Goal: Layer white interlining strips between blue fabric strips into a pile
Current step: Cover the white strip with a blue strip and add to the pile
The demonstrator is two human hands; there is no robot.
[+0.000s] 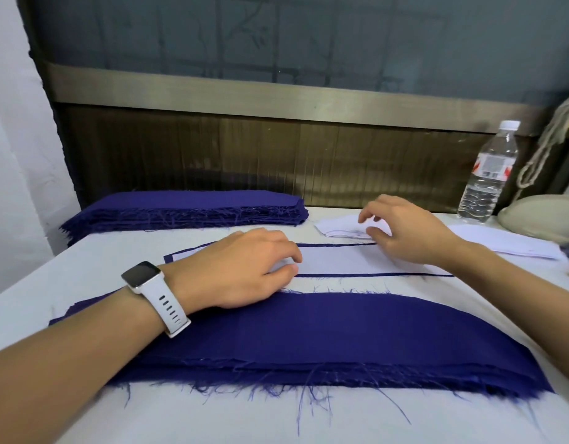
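Observation:
A white interlining strip lies on a blue fabric strip in the middle of the table, only thin blue edges showing around it. My left hand rests on its left part, thumb and fingertips touching the white strip. My right hand hovers over its right end with fingers loosely spread, holding nothing, right beside a small stack of white interlining strips. A thick pile of blue fabric strips with frayed edges lies nearest me. Another pile of blue strips sits at the back left.
A clear water bottle stands at the back right, beside a pale rounded object and a hanging cord. More white sheets lie at the right. A dark wall panel runs behind the white table.

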